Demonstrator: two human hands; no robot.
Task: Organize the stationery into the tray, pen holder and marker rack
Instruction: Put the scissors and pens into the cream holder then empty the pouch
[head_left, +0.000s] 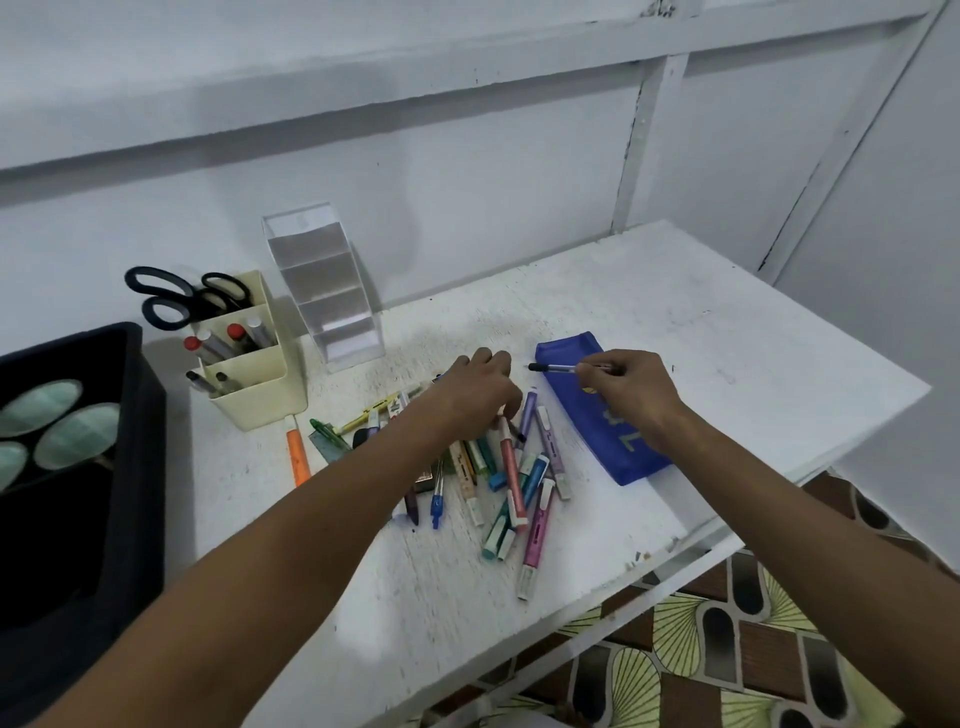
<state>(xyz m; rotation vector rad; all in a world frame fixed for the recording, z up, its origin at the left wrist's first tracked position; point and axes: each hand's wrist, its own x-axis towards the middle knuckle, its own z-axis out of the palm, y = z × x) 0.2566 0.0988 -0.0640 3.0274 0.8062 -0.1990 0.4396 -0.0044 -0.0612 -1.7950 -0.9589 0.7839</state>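
1. Hiding part of the marker pile (498, 467), the left hand (480, 392) curled over it; whether its grip held anything could not be told.
2. The right hand (631, 387) pinched a pen (553, 368) above the blue tray (597, 415), whose yellow lettering stayed unreadable.
3. A scuffed white surface (727, 338) carried the pen holder (249, 364) and clear marker rack (324, 286) against a white wall.

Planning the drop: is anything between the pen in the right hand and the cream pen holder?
Yes. The left hand and forearm lie across the direct line from the black-capped pen in the right hand to the cream pen holder.
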